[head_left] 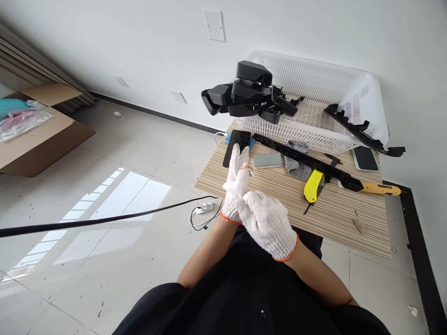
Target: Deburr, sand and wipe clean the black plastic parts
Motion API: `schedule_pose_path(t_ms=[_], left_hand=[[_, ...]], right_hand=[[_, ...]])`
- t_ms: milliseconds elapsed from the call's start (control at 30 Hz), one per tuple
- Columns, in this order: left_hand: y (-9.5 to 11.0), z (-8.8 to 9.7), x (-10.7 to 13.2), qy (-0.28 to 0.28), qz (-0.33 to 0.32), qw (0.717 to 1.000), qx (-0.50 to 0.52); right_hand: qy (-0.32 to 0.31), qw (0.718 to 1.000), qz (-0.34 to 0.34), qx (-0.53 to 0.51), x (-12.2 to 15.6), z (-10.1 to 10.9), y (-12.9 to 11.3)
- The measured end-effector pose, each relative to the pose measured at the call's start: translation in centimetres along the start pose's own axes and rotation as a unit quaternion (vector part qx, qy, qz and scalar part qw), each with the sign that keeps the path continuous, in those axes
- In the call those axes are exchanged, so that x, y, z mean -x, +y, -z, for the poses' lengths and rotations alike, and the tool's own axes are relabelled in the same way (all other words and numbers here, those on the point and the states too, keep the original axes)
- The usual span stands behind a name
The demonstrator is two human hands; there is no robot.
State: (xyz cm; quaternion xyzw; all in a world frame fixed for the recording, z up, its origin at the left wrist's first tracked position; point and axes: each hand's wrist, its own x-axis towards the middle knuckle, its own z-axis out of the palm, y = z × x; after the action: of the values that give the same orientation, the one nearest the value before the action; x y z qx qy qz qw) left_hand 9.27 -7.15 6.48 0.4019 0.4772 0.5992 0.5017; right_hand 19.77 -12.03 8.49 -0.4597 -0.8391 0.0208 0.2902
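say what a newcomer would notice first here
The black parts piled at the left end of the white basket probably come first. Next come the gloved left hand and right hand, touching at the near edge of the table, then the yellow tool lying to their right.

Cardboard box (pixel 38 144), one, flaps open: standing at far left, holding plastic-wrapped goods (pixel 21 118) in teal and red.
Curtain (pixel 38 60), brownish: hanging behind the box.
Wall plates, three, white: one (pixel 214 25) sitting high on the white wall (pixel 139 37), two (pixel 120 81) (pixel 179 97) sitting lower.
Skirting (pixel 157 112), dark: running along the wall's foot.
Floor (pixel 139 260), pale glossy tile: reflecting bright window-like patches, showing scattered dark specks.
Small white object (pixel 118 114), kind unclear: lying near the skirting.
Power strip (pixel 204 208), white: resting on the floor, carrying plugged-in leads.
Black cable (pixel 66 224), thick: crossing in from the left edge.
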Motion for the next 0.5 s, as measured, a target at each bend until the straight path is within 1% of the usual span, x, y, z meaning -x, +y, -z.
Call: schedule_pose_path(t_ms=[33,100,167,233,267,333,400,467,500], left_hand=[[-0.2,0.2,0.0,0.000,-0.007,1.000,-0.006],[-0.5,0.3,-0.1,-0.004,-0.010,1.000,0.001],[-0.8,0.2,-0.2,-0.022,0.003,0.999,0.033],[-0.9,-0.2,-0.2,-0.049,0.022,0.995,0.083],[-0.9,-0.3,-0.3,-0.059,0.029,0.992,0.107],[-0.7,-0.6,-0.3,-0.070,0.030,0.988,0.133],[-0.3,-0.6,-0.4,-0.077,0.022,0.986,0.143],[0.1,-0.7,-0.4,-0.092,0.014,0.983,0.157],[0.4,-0.8,-0.3,-0.101,0.011,0.980,0.168]], right_hand=[[-0.016,1.000,0.018,-0.003,0.1,0.2,0.1],[-0.024,0.997,0.067,-0.010,0.3,0.3,0.3],[-0.018,0.994,0.108,-0.021,0.6,0.3,0.3],[-0.020,0.991,0.123,-0.037,1.0,0.0,0.3],[-0.026,0.992,0.117,-0.049,1.3,-0.1,0.3],[-0.043,0.992,0.083,-0.090,1.6,-0.3,0.3],[-0.061,0.983,0.039,-0.171,1.6,-0.2,0.5],[-0.063,0.958,-0.019,-0.280,1.3,0.4,0.8],[-0.050,0.941,-0.055,-0.331,0.9,0.8,1.0]])
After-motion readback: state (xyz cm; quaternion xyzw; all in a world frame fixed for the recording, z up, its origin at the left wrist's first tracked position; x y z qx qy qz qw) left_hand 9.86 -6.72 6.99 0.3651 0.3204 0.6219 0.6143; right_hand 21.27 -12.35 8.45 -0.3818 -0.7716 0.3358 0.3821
